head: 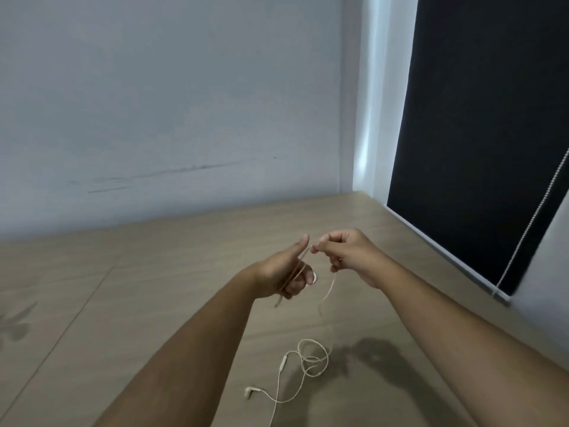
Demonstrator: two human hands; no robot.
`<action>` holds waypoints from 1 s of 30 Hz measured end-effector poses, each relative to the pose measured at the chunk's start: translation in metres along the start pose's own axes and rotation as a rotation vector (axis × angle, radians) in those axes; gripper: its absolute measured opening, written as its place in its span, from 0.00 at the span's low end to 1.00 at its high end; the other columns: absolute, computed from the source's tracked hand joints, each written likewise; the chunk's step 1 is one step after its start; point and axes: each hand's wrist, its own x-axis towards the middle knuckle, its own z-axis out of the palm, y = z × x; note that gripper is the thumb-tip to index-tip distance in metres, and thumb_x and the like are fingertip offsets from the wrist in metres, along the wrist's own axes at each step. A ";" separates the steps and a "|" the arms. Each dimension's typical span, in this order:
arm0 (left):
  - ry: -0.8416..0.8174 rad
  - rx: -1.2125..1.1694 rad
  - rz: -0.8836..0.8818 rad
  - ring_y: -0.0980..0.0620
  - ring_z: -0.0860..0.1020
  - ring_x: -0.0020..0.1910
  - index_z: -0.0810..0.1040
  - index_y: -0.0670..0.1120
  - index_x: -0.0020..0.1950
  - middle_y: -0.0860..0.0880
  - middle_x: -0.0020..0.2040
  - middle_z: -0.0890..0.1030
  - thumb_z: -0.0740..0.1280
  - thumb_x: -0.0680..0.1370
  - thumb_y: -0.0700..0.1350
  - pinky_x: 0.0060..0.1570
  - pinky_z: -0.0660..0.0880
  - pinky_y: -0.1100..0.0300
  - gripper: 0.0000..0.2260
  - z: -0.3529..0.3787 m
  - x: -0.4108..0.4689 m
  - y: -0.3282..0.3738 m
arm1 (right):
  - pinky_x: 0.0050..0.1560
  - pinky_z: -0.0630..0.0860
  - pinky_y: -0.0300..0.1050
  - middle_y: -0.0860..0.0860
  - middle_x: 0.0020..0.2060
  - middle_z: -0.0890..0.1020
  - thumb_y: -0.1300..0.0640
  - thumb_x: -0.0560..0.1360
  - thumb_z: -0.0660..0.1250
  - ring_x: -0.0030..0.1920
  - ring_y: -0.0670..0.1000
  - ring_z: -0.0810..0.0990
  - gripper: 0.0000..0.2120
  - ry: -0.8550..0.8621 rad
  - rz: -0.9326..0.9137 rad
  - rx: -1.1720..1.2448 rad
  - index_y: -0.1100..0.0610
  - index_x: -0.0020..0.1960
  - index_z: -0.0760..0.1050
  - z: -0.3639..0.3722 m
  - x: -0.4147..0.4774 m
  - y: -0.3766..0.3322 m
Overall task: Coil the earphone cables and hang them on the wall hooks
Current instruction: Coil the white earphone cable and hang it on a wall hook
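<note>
Surface: pale wooden top [154,288], it runs back to the grey wall [154,103].
Earphone cable [314,359]: one part is wound around the left hand [286,269]; the rest drops below the right hand [348,254] and lies in loose loops on the surface, nearer to the person than both hands.
Left hand: thumb stretched out, lower fingers curled on the turns. I judge it serves as the form for the coil.
Right hand: just beside the left thumb, pinching the cable between thumb and finger, probably to lead the next turn with some tension.
Earbud [248,391]: on the surface, well below the left hand, not yet coiled.
Hooks: none visible on the wall behind the hands.
Blind [477,134]: dark, to the right of the right hand.
</note>
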 end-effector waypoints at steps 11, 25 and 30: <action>0.401 -0.983 0.550 0.56 0.63 0.19 0.66 0.47 0.32 0.53 0.19 0.65 0.51 0.81 0.46 0.29 0.58 0.62 0.17 -0.029 0.001 0.061 | 0.32 0.68 0.36 0.48 0.29 0.67 0.52 0.80 0.58 0.28 0.45 0.64 0.13 -0.304 0.230 0.034 0.52 0.58 0.79 0.001 -0.019 0.050; -0.266 -0.352 0.049 0.54 0.49 0.22 0.62 0.49 0.24 0.55 0.19 0.56 0.51 0.75 0.64 0.23 0.50 0.62 0.25 0.008 -0.003 0.002 | 0.29 0.70 0.38 0.47 0.25 0.66 0.59 0.77 0.63 0.26 0.46 0.63 0.08 0.119 0.073 0.229 0.57 0.42 0.80 -0.028 -0.004 -0.006; -0.314 -0.774 0.440 0.53 0.53 0.21 0.60 0.51 0.26 0.52 0.21 0.55 0.60 0.70 0.49 0.25 0.63 0.64 0.15 0.000 -0.022 0.034 | 0.29 0.68 0.37 0.49 0.30 0.66 0.56 0.79 0.60 0.27 0.45 0.64 0.12 0.026 0.140 0.046 0.56 0.55 0.80 -0.016 -0.007 0.031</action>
